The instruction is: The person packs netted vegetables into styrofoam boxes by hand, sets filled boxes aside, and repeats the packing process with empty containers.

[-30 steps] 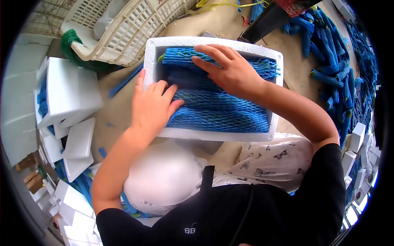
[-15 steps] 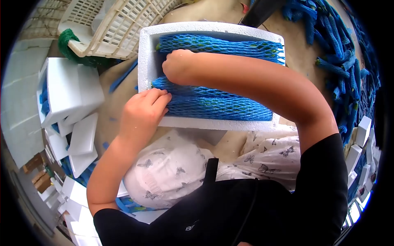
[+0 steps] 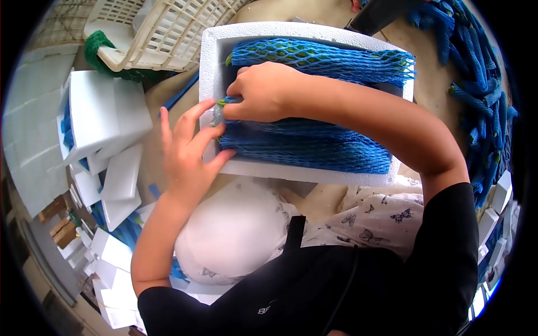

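Observation:
A white foam box (image 3: 206,73) stands in front of me. Inside it lie long blue foam-net sleeves, side by side, with green showing through the mesh; the contents' kind is not clear. The far sleeve (image 3: 325,59) runs along the back wall, and the near sleeve (image 3: 314,154) along the front. My right hand (image 3: 263,92) is inside the box, fingers bent round the end of a middle sleeve whose green tip (image 3: 222,103) pokes out at the left. My left hand (image 3: 193,151) is at the box's left wall, fingers spread, fingertips close to the sleeve ends.
A cream plastic crate (image 3: 162,39) with green netting (image 3: 98,50) stands at the upper left. Below it are another white foam box (image 3: 92,112) and several loose white lids (image 3: 122,173). Many blue sleeved pieces (image 3: 476,84) are heaped at the right. A dark post (image 3: 372,17) rises behind the box.
The box and surroundings have shifted slightly right in view. My left hand's fingers have spread from a pinch at the sleeve end. My right hand has moved nearer, onto the middle sleeve's end.

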A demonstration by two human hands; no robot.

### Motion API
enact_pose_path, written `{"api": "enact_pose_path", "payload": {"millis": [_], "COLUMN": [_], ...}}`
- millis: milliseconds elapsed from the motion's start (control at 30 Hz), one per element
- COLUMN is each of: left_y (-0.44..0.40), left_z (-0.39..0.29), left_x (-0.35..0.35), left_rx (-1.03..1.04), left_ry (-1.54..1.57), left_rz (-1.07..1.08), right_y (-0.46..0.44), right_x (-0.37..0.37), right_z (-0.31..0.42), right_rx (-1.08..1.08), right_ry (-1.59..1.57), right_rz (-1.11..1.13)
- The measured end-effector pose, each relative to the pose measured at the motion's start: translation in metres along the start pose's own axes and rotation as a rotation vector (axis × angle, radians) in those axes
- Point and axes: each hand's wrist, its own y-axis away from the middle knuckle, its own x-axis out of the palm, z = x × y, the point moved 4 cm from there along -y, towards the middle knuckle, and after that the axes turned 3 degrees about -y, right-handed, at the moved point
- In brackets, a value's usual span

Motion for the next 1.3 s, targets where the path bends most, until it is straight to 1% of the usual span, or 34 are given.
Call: {"api": "enact_pose_path", "payload": {"millis": [33,67,100,133,167,233,267,300,333,367,400,433,500,567,633,667,733,767,833,867,900,933,967,1000,1033,1067,1100,1133,1167,1200,1233,1300], "left_y": [0.0,-0.003,-0.001,0.0,0.0,0.001,-0.001,-0.004,-0.005,-0.006,-0.007,-0.011,-0.024,-0.051,-0.082,-0.096,-0.113,-0.117,-0.116,-0.117,-0.113,-0.104,-0.09,-0.079,-0.067,-0.055,-0.044,-0.036,-0.033,-0.035,-0.035,-0.03], "left_z": [0.0,0.0,0.002,0.005,0.007,0.008,0.005,0.002,0.005,0.008,0.007,0.001,-0.013,-0.032,-0.032,-0.026,-0.023,-0.024,-0.019,-0.016,-0.013,-0.013,-0.015,-0.011,-0.007,0.012,0.033,0.037,0.027,0.03,0.036,0.041], "left_x": [0.002,0.008,0.012,0.015,0.016,0.015,0.013,0.01,0.01,0.01,0.006,-0.001,-0.012,-0.014,0.006,0.024,0.049,0.051,0.048,0.047,0.045,0.037,0.026,0.01,0.0,0.015,0.03,0.041,0.038,0.042,0.046,0.052], "left_rx": [-0.012,-0.009,-0.013,-0.018,-0.021,-0.032,-0.012,0.021,0.003,-0.009,-0.02,-0.002,0.135,0.259,0.236,0.245,0.256,0.267,0.225,0.192,0.208,0.183,0.183,0.13,0.07,-0.113,-0.313,-0.36,-0.47,-0.478,-0.48,-0.417], "left_ry": [0.036,0.025,0.022,0.009,-0.004,0.012,0.003,-0.006,0.019,0.04,0.059,0.08,0.1,0.131,0.209,0.16,0.098,0.104,0.144,0.205,0.257,0.383,0.402,0.314,0.252,0.311,0.385,0.376,0.485,0.46,0.436,0.434], "left_rz": [0.039,0.093,0.096,0.073,0.049,0.065,0.063,0.056,0.08,0.094,0.106,0.06,-0.186,-0.258,-0.17,-0.194,-0.23,-0.229,-0.233,-0.191,-0.184,-0.13,-0.213,-0.262,-0.299,-0.205,-0.117,0.166,0.229,0.231,0.234,0.125], "right_y": [-0.002,-0.006,-0.011,-0.011,-0.01,-0.006,-0.006,-0.004,-0.005,0.0,0.012,0.028,0.077,0.117,0.148,0.151,0.151,0.139,0.123,0.126,0.132,0.146,0.166,0.188,0.213,0.239,0.248,0.252,0.248,0.231,0.224,0.222], "right_x": [0.006,0.014,0.024,0.037,0.035,0.037,0.045,0.051,0.047,0.043,0.037,0.033,0.007,-0.034,-0.061,-0.059,-0.038,-0.031,-0.038,-0.041,-0.044,-0.046,-0.047,-0.053,-0.049,-0.044,-0.034,0.0,0.017,0.016,0.033,0.023], "right_z": [-0.001,-0.004,-0.008,-0.011,-0.008,-0.01,-0.01,-0.01,-0.011,-0.007,0.0,0.003,0.007,-0.021,-0.063,-0.069,-0.095,-0.101,-0.115,-0.112,-0.106,-0.099,-0.093,-0.091,-0.106,-0.12,-0.13,-0.165,-0.16,-0.14,-0.171,-0.16], "right_rx": [-0.006,-0.002,0.003,-0.115,-0.148,-0.165,-0.16,-0.189,-0.22,-0.235,-0.424,-0.611,-0.638,-0.456,-0.087,-0.083,0.109,0.158,0.175,0.185,0.17,0.238,0.135,-0.008,0.088,0.257,0.402,0.496,0.478,0.47,0.379,0.513], "right_ry": [-0.007,0.082,0.174,0.264,0.205,0.208,0.203,0.198,0.213,0.144,0.09,0.035,0.278,0.401,0.523,0.53,0.659,0.67,0.444,0.406,0.372,0.226,0.195,0.166,0.135,-0.021,-0.314,-0.608,-0.807,-0.828,-0.608,-0.586], "right_rz": [0.009,-0.051,-0.113,-0.315,-0.355,-0.243,-0.236,-0.304,-0.389,-0.468,-0.557,-0.635,-0.565,-0.694,-0.588,-0.585,-0.411,-0.398,-0.375,-0.34,-0.311,-0.245,-0.287,-0.486,-0.732,-0.841,-0.74,-0.617,-0.503,-0.305,-0.513,-0.544]}}
